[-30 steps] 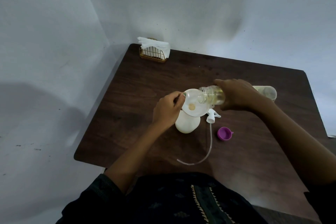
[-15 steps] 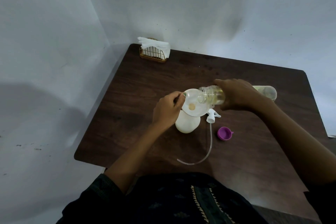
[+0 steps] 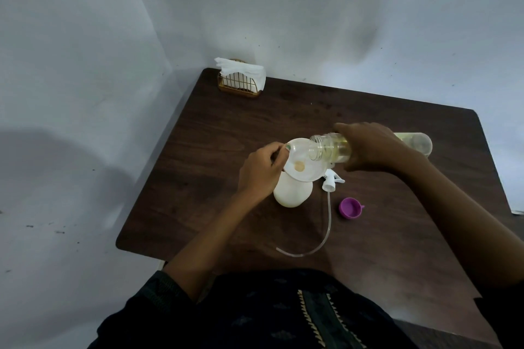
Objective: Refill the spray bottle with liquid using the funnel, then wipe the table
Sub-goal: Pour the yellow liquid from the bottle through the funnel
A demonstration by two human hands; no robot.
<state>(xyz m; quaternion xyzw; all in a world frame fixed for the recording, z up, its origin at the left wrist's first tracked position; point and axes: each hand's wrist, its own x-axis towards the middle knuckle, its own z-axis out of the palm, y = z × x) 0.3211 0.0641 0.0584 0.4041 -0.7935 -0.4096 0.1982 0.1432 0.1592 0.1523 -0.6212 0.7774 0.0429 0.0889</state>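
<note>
A white spray bottle (image 3: 292, 193) stands on the dark wooden table (image 3: 215, 133) with a clear funnel (image 3: 306, 170) in its neck. My left hand (image 3: 261, 170) pinches the funnel's left rim. My right hand (image 3: 371, 147) grips a clear refill bottle (image 3: 329, 147) of yellowish liquid, tipped on its side with its open mouth over the funnel. A little yellow liquid sits at the funnel's centre. The white spray head (image 3: 330, 180) with its long clear tube (image 3: 323, 235) lies on the table just right of the spray bottle.
A purple cap (image 3: 350, 208) lies right of the tube. A gold wire holder with white napkins (image 3: 241, 79) stands at the table's far left corner. White walls close in behind and to the left.
</note>
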